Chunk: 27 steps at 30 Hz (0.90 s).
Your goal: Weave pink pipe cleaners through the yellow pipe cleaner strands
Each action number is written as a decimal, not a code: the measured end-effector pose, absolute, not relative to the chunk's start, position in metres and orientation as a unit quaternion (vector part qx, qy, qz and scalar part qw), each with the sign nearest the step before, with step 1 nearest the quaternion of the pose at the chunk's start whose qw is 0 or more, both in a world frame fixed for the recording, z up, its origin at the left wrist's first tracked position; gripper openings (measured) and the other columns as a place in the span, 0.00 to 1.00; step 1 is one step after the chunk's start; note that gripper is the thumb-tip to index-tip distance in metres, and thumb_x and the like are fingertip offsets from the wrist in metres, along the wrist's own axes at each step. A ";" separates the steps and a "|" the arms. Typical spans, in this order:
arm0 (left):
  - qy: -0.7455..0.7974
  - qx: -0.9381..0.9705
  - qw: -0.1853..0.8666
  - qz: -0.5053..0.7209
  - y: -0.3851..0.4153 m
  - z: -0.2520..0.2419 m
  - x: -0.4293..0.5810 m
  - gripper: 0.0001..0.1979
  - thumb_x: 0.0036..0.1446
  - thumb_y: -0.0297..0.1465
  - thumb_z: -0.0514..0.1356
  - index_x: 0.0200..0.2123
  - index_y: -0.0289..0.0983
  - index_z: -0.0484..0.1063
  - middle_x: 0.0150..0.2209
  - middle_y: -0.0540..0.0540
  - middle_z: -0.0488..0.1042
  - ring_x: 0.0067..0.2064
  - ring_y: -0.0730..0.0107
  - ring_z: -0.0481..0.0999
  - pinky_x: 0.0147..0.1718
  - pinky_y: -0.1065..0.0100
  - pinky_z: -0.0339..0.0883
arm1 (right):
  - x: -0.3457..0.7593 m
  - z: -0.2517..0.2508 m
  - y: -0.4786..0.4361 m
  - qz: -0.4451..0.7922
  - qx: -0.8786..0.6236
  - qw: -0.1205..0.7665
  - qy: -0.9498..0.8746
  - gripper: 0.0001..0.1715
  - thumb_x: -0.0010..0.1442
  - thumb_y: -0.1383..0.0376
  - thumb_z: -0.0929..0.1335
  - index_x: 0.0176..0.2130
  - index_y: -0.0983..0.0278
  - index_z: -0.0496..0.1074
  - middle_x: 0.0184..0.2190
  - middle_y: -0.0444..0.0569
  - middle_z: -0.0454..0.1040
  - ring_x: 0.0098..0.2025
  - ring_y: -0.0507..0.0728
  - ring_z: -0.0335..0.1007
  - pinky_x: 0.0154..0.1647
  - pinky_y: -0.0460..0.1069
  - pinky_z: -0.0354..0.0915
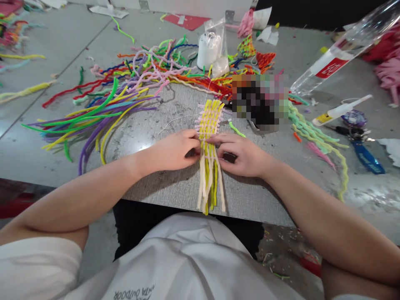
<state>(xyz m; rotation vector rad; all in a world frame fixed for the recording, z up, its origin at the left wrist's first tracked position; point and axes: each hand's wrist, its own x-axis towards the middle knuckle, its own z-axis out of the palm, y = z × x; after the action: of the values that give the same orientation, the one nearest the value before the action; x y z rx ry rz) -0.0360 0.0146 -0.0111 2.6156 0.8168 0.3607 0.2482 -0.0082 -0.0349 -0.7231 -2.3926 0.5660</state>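
Note:
A woven strip of yellow and pale pink pipe cleaners (210,118) lies on the grey table in front of me. Its upper part is a tight checked weave, while loose yellow and cream ends hang toward the table's front edge. My left hand (181,151) grips the strip's left side with fingers curled in. From the right, my right hand (239,153) pinches it at the same height, thumb below and fingertips on top of the weave. A thin white thread (179,118) runs left from the strip's upper part.
Green, yellow and purple pipe cleaners (93,112) lie at left, with a mixed pile (156,62) behind. A white thread spool (206,50) stands at the back. On the right are a clear bottle (334,62), a glue tube (340,110), keys with a blue strap (367,156) and a pixelated patch.

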 end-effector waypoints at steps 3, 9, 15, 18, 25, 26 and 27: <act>0.277 0.935 0.180 0.131 0.015 -0.011 -0.037 0.07 0.69 0.29 0.63 0.42 0.36 0.82 0.49 0.40 0.79 0.50 0.57 0.82 0.54 0.57 0.76 | 0.250 -0.033 -0.006 0.230 -0.266 0.285 -0.892 0.09 0.64 0.69 0.74 0.33 0.56 0.74 0.61 0.54 0.85 0.65 0.69 0.82 0.69 0.67 0.76; 0.306 0.933 0.152 0.114 0.011 -0.010 -0.033 0.06 0.67 0.29 0.63 0.37 0.35 0.79 0.43 0.41 0.77 0.42 0.61 0.80 0.44 0.60 0.74 | 0.247 -0.035 -0.003 0.234 -0.291 0.287 -0.882 0.11 0.69 0.67 0.71 0.32 0.56 0.73 0.59 0.54 0.86 0.63 0.68 0.83 0.68 0.69 0.76; 0.338 0.921 0.149 0.126 0.011 -0.011 -0.029 0.06 0.66 0.29 0.63 0.35 0.36 0.78 0.38 0.44 0.77 0.38 0.64 0.79 0.40 0.63 0.73 | 0.245 -0.040 -0.002 0.240 -0.329 0.300 -0.863 0.12 0.67 0.68 0.72 0.31 0.56 0.71 0.56 0.52 0.88 0.63 0.68 0.83 0.66 0.67 0.77; 0.328 0.922 0.162 0.126 0.014 -0.009 -0.031 0.06 0.67 0.28 0.62 0.36 0.36 0.78 0.39 0.44 0.77 0.39 0.64 0.79 0.41 0.63 0.73 | 0.247 -0.041 -0.002 0.236 -0.327 0.311 -0.861 0.10 0.67 0.67 0.73 0.33 0.56 0.74 0.55 0.52 0.88 0.62 0.67 0.84 0.65 0.66 0.78; 0.309 0.927 0.180 0.113 0.018 -0.008 -0.036 0.06 0.67 0.28 0.62 0.41 0.37 0.80 0.42 0.43 0.79 0.41 0.63 0.81 0.44 0.63 0.73 | 0.250 -0.043 0.001 0.242 -0.300 0.334 -0.860 0.06 0.66 0.67 0.75 0.38 0.55 0.79 0.54 0.50 0.89 0.60 0.67 0.85 0.68 0.66 0.77; 0.311 0.928 0.175 0.111 0.019 -0.009 -0.036 0.06 0.67 0.29 0.61 0.41 0.37 0.80 0.42 0.43 0.79 0.41 0.62 0.81 0.45 0.63 0.73 | 0.250 -0.045 0.002 0.238 -0.294 0.337 -0.862 0.06 0.65 0.68 0.75 0.37 0.55 0.79 0.55 0.50 0.88 0.61 0.67 0.85 0.70 0.67 0.75; 0.312 0.928 0.172 0.110 0.018 -0.009 -0.035 0.07 0.68 0.29 0.61 0.41 0.37 0.80 0.41 0.43 0.79 0.42 0.62 0.81 0.45 0.63 0.73 | 0.250 -0.046 0.003 0.235 -0.289 0.340 -0.864 0.07 0.64 0.68 0.76 0.37 0.55 0.79 0.56 0.50 0.88 0.62 0.68 0.84 0.72 0.68 0.74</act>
<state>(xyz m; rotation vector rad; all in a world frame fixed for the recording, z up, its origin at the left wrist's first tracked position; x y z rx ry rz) -0.0354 0.0185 -0.0093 2.6339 0.8863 0.3108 0.2500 0.0031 -0.0462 -0.7526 -2.2481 0.6116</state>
